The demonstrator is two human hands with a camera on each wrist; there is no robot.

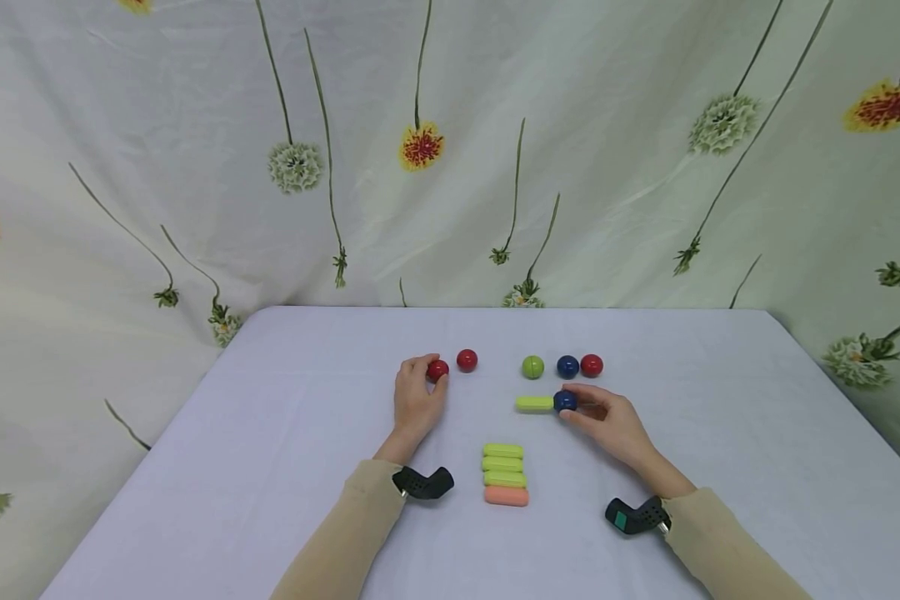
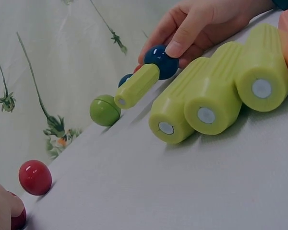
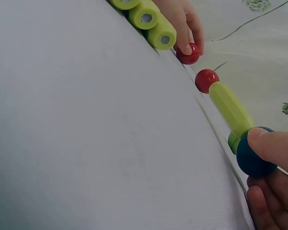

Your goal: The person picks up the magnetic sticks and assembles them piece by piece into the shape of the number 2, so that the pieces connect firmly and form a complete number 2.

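Observation:
My right hand [image 1: 607,421] pinches a dark blue ball [image 1: 565,402] between thumb and fingers. A yellow-green rod [image 1: 534,403] sticks out from that ball to the left, its free end showing a pale round disc in the left wrist view. On the left, my left hand [image 1: 417,400] holds a red ball [image 1: 437,371] between thumb and fingers at the table surface. Just right of it lies a second red ball [image 1: 467,360], apart from the hand. The right wrist view shows the blue ball [image 3: 255,155] close up under the thumb.
Behind the right hand stand a green ball [image 1: 532,367], another blue ball [image 1: 567,367] and a red ball [image 1: 592,365]. Several yellow-green rods [image 1: 502,464] and an orange rod [image 1: 506,496] lie stacked in a column between the forearms. A white cloth covers the table [image 1: 270,417].

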